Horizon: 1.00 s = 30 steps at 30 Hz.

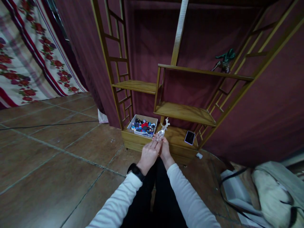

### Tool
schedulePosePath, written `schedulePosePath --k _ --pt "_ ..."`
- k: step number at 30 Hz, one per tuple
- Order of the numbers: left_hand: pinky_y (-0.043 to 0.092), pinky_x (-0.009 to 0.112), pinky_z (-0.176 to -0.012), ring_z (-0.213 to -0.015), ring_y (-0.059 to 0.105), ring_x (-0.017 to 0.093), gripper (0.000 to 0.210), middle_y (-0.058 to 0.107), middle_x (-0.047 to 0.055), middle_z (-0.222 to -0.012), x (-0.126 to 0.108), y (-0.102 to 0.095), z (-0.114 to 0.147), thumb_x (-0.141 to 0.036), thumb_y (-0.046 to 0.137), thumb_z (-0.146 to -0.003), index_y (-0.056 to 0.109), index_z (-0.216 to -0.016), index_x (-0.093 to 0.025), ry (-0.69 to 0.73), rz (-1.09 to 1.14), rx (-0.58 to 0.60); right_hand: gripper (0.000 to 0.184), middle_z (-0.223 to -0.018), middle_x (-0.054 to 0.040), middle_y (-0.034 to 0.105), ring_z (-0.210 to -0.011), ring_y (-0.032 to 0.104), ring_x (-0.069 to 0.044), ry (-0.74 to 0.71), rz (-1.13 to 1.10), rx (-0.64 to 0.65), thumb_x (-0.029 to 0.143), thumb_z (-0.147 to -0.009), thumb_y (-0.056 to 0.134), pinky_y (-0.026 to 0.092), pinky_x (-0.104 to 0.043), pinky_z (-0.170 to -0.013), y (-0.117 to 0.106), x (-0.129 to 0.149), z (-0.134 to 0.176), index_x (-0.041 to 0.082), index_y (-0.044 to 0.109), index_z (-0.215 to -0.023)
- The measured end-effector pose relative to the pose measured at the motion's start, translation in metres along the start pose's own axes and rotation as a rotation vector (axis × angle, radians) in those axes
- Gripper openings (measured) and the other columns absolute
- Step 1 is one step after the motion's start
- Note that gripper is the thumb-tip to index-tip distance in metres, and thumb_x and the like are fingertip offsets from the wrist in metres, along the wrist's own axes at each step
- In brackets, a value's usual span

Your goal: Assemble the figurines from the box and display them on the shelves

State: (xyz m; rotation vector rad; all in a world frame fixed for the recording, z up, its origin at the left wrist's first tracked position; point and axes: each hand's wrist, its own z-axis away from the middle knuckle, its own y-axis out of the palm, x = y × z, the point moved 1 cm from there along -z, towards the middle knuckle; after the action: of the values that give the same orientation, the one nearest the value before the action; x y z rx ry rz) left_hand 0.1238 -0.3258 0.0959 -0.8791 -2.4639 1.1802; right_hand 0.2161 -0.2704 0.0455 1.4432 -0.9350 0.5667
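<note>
A clear, glassy deer figurine (161, 133) with pale antlers stands up out of my two hands, in front of the wooden shelf unit. My left hand (150, 153) wears a black watch at the wrist and has its fingers closed about the figurine's lower part. From the other side, my right hand (165, 149) is closed on the same piece, and its fingertips are partly hidden. Just beyond my hands, a white box (153, 127) full of small colourful toy figures sits on the bottom shelf.
A phone (189, 137) lies on the bottom shelf at the right. Higher up, a dark green figurine (224, 60) stands on a shelf (190, 69). A pale bag (273, 186) rests at the lower right, and a black cable (47, 125) crosses the tiled floor.
</note>
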Motion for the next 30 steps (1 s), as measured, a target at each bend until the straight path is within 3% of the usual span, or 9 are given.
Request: schedulePosePath --k 7,15,30 --pt "0.044 0.031 -0.072 -0.082 0.062 0.02 0.041 0.066 0.01 -0.092 0.003 0.0 0.005 -0.014 0.044 -0.087 0.046 -0.128 -0.015 -0.097 -0.069 0.007 0.026 -0.091 -0.0042 0.068 -0.075 0.06 -0.015 -0.114 0.184 -0.041 0.035 -0.074 0.061 0.05 -0.028 -0.071 -0.01 0.01 0.002 0.017 0.062 -0.092" --pt "0.041 0.029 -0.066 -0.074 0.061 0.018 0.03 0.065 0.009 -0.082 0.016 0.007 -0.006 -0.019 0.043 -0.089 0.054 -0.116 -0.015 -0.193 -0.086 -0.012 0.027 -0.095 -0.0063 0.067 -0.082 0.062 -0.016 -0.192 0.238 -0.042 0.036 -0.074 0.061 0.051 -0.032 -0.077 -0.018 0.013 0.0 0.017 0.061 -0.094" --pt "0.038 0.033 -0.07 -0.084 0.057 0.022 0.015 0.062 0.01 -0.086 0.037 0.023 -0.018 -0.012 0.042 -0.088 0.054 -0.096 -0.011 -0.016 -0.129 0.203 0.04 -0.104 -0.0097 0.067 -0.089 0.062 -0.019 -0.109 0.4 -0.091 0.041 -0.072 0.062 0.052 -0.033 -0.076 -0.047 -0.019 -0.002 0.016 0.063 -0.103"
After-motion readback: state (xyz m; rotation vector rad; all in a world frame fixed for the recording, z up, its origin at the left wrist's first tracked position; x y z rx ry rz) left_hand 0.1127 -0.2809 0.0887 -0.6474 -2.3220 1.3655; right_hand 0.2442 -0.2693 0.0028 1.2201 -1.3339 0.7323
